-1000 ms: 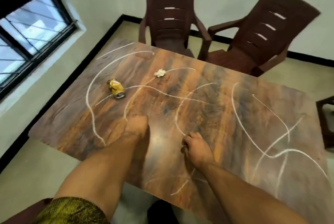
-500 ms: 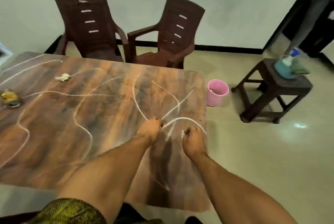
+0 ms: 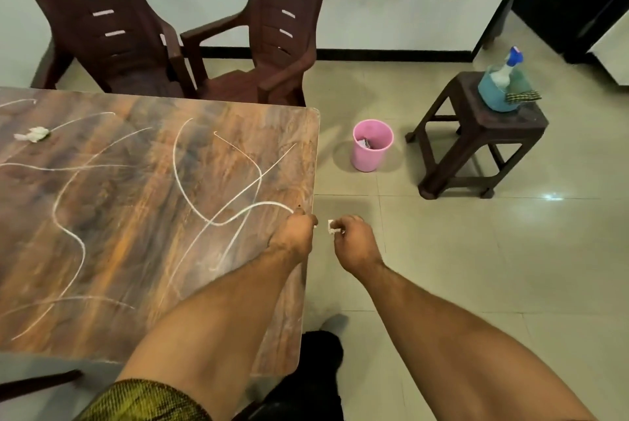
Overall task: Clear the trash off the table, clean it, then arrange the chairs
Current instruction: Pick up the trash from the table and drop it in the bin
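One white scrap [image 3: 332,227] sits pinched in right hand [image 3: 354,243]; left hand [image 3: 294,233] curled, contents hidden.

- Open floor [image 3: 343,203] (bare tile) lies between the counter's [image 3: 136,216] right edge and the pink bin [image 3: 372,145].
- A stool [image 3: 476,135] stands just right of the bin.
- A chair [image 3: 102,22] and an angled chair [image 3: 275,46] crowd the counter's far side.

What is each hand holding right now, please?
Left hand: fingers curled, contents cannot be told.
Right hand: pinches a small white scrap.
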Demonstrator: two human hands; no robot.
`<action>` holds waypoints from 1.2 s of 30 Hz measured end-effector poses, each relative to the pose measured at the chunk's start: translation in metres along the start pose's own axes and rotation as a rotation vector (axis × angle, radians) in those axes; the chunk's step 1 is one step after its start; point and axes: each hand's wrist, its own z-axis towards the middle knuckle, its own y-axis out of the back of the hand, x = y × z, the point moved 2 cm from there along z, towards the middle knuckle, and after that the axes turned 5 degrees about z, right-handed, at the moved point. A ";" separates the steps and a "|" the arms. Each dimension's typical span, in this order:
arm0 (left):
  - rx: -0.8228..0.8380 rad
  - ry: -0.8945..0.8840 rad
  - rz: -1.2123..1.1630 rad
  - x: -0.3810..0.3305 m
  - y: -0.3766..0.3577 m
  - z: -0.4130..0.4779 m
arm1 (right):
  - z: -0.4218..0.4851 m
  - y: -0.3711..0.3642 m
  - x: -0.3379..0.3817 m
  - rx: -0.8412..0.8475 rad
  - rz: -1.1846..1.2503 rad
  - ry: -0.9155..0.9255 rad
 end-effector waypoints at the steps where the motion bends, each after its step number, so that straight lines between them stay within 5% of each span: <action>1: 0.001 0.005 0.000 -0.002 0.000 0.007 | 0.007 0.005 -0.002 -0.001 0.000 -0.001; 24: -0.016 0.032 -0.074 -0.104 0.080 0.325 | 0.340 0.169 -0.087 0.032 -0.171 -0.067; 36: 0.074 0.245 -0.182 -0.168 0.070 0.604 | 0.617 0.180 -0.219 0.149 -0.157 -0.243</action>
